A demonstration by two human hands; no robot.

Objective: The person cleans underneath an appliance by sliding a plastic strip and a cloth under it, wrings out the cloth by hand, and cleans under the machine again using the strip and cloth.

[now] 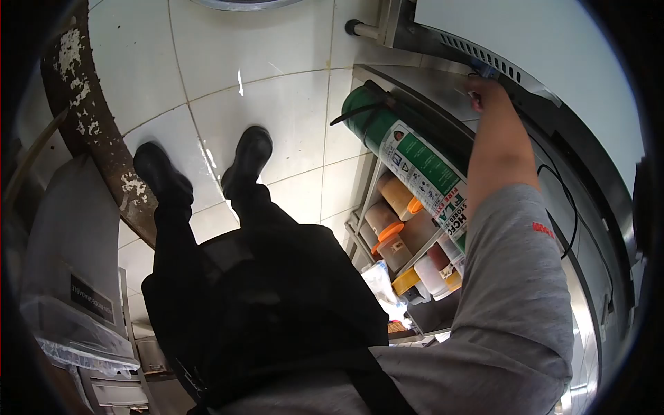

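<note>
My right hand [483, 94] reaches out at the upper right, over a metal surface [436, 86] and close under the edge of a large white-and-steel appliance [546, 48]. Its fingers look curled, and what they hold, if anything, is hidden. A small bluish thing [487, 70] shows just beyond the knuckles, too unclear to name. Beside my forearm lies a green fire extinguisher [422, 160] with a printed label and a black strap-like piece near its far end. My left hand is out of view.
Below the extinguisher, a rack holds several tubs with orange lids [391, 231] and other containers. Black cables [568, 207] hang at the right. A grey bin-like container [79, 242] stands at the left, near a worn dark ledge [90, 111]. My shoes stand on the tiled floor [290, 124].
</note>
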